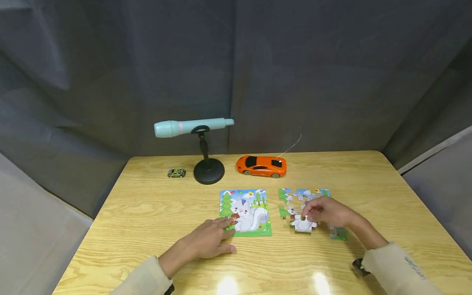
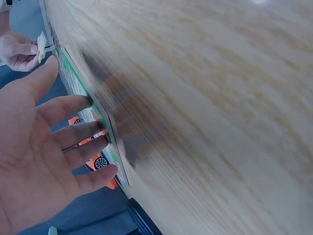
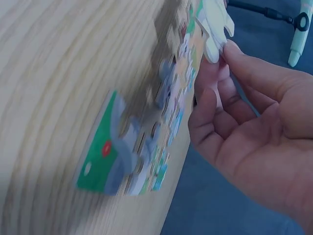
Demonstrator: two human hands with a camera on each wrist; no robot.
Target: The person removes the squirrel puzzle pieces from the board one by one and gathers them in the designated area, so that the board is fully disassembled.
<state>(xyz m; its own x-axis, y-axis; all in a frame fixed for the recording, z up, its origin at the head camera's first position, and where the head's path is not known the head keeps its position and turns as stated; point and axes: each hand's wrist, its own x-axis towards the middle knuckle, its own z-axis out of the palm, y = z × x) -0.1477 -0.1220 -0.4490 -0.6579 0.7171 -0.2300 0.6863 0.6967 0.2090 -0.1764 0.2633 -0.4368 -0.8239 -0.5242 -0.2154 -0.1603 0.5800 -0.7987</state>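
My right hand (image 1: 326,211) pinches a mostly white jigsaw piece (image 1: 303,224) between thumb and fingers, held over the near side of a partly joined puzzle (image 1: 284,196). In the right wrist view, the pale piece (image 3: 215,29) sits at the fingertips, and a green corner piece (image 3: 100,156) lies nearest the camera. With fingers spread, my left hand (image 1: 212,239) rests its fingertips on the lower left part of a square squirrel picture board (image 1: 254,217). The left wrist view shows those fingers (image 2: 85,152) straight along the board's edge.
Behind the boards stand an orange toy car (image 1: 262,166), a light blue microphone (image 1: 191,126) on a black stand (image 1: 209,171), and a tiny toy car (image 1: 176,173). All are on a wooden table (image 1: 158,205). Dark cloth (image 1: 184,61) hangs behind it.
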